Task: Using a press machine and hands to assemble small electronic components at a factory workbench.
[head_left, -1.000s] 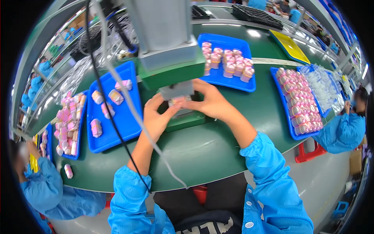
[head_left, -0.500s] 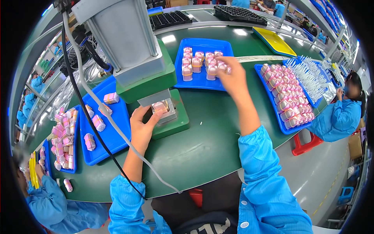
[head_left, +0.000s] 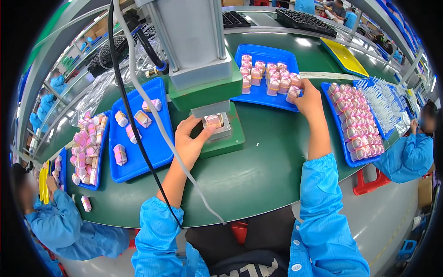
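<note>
At the press, my left hand (head_left: 191, 138) rests beside the metal fixture (head_left: 224, 131), thumb and forefinger apart at its left corner. In the fixture sits a pink-and-white wrapped block (head_left: 213, 120), under the raised press head (head_left: 210, 85); the thumb tip is close to it, and whether they touch I cannot tell. Over the near right part of the far blue tray (head_left: 249, 98), my right hand (head_left: 310, 101) pinches another wrapped block (head_left: 291, 95) between thumb and fingers. Several similar blocks stand upright in rows in that tray.
Left of the press, a blue tray (head_left: 138, 173) holds several loose blocks, beside a heaped tray (head_left: 94, 184). On the right are a full tray (head_left: 353, 164) and a tray of white strips (head_left: 380, 99). A cable (head_left: 173, 147) hangs before my left arm. Co-workers sit at both sides.
The whole view has shifted, with things now farther right. My right hand has come slightly nearer along the tray and now visibly pinches a block. My left hand stays at the fixture.
</note>
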{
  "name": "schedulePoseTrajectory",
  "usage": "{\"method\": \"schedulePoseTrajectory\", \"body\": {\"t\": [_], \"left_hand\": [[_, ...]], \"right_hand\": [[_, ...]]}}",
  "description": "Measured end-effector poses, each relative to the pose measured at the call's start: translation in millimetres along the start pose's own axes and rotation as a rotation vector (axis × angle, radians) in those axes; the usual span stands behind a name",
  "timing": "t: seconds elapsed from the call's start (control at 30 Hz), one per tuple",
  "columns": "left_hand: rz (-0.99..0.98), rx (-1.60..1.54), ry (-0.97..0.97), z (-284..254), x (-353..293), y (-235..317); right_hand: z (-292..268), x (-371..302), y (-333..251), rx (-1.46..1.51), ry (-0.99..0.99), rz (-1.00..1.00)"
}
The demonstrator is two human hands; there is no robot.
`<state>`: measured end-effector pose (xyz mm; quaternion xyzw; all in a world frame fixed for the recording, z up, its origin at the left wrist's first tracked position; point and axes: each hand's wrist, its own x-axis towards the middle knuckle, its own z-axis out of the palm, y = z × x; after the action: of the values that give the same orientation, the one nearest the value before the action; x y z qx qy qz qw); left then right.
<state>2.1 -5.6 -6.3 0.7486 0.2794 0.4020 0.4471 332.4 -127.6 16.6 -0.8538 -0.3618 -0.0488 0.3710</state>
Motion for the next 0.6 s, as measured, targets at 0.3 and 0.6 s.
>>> {"method": "schedulePoseTrajectory", "body": {"t": [0.3, 0.6], "left_hand": [[-0.005, 0.090, -0.059, -0.7, -1.6, 12.1], [0.021, 0.080, -0.071, -3.3, -0.1, 1.7]], "right_hand": [[-0.8, -4.7, -12.8, 0.124, -0.048, -0.051], [-2.0, -7.9, -30.0, 0.236, 0.066, -0.123]]}}
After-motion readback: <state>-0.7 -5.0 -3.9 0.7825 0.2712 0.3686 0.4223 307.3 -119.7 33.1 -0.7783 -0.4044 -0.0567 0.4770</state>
